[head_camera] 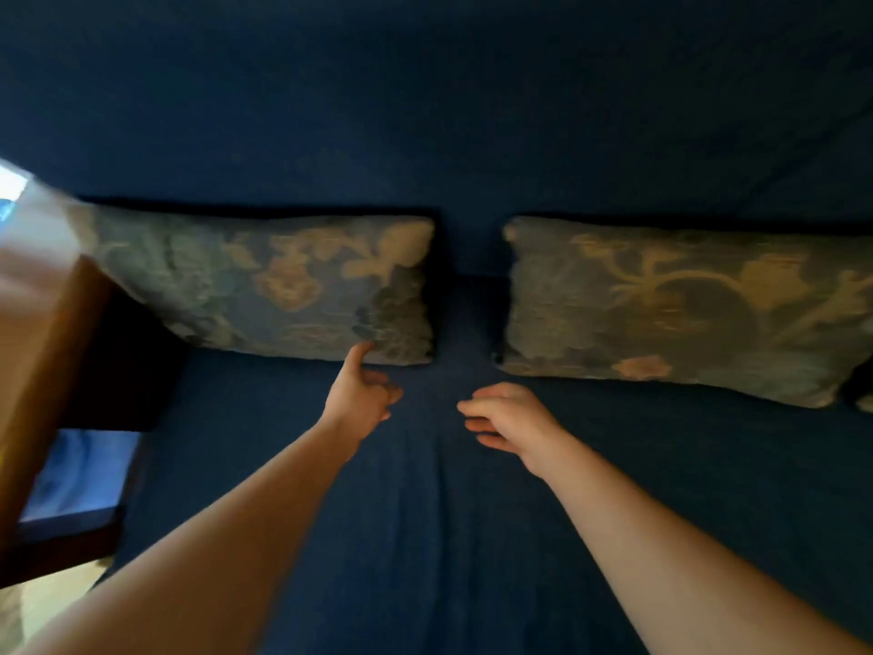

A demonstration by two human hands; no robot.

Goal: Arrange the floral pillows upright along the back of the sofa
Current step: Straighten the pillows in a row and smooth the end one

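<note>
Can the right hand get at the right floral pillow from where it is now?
Probably yes. The right hand hovers open over bare sofa seat, just short of the right floral pillow, with nothing lying between them.

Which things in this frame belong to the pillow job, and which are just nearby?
Part of the job:
left pillow
right pillow
sofa
left hand, thumb touching the left pillow's lower edge
right hand, open, holding nothing

Just nearby:
wooden furniture at the left edge
</note>
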